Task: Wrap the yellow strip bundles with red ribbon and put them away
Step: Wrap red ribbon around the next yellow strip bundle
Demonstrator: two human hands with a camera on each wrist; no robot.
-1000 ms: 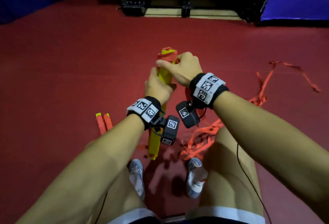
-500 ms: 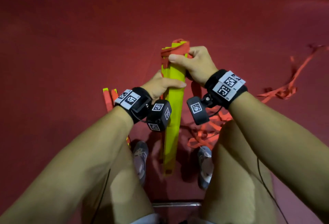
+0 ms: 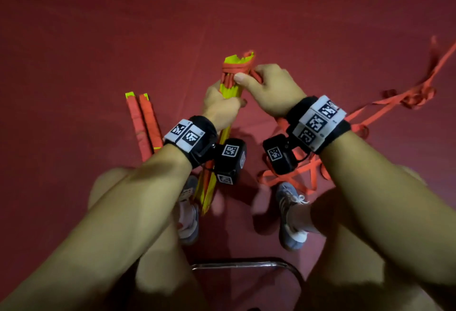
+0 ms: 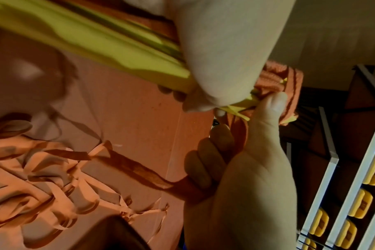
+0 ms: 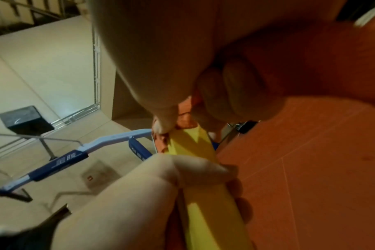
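A long yellow strip bundle (image 3: 230, 88) stands nearly upright between my knees, its lower end near my shoes. Several turns of red ribbon (image 3: 237, 67) cover its top end. My left hand (image 3: 222, 108) grips the bundle just below the wrapped part (image 5: 203, 211). My right hand (image 3: 266, 86) pinches the ribbon against the bundle's top with its thumb, fingers curled round the ribbon (image 4: 238, 135). The ribbon's loose tail (image 4: 126, 164) trails down to the floor. Two bundles wrapped in red (image 3: 144, 123) lie on the floor to the left.
A tangle of loose red ribbon (image 3: 306, 172) lies on the red floor at my right foot and runs off to the right edge (image 3: 414, 93). A metal chair rim (image 3: 241, 265) shows between my legs. Shelving with yellow bins (image 4: 362, 203) stands nearby.
The bundle's top has tilted a little to the right and more red turns cover it. My left hand slid up closer under the wrapped end. The head camera tipped further down.
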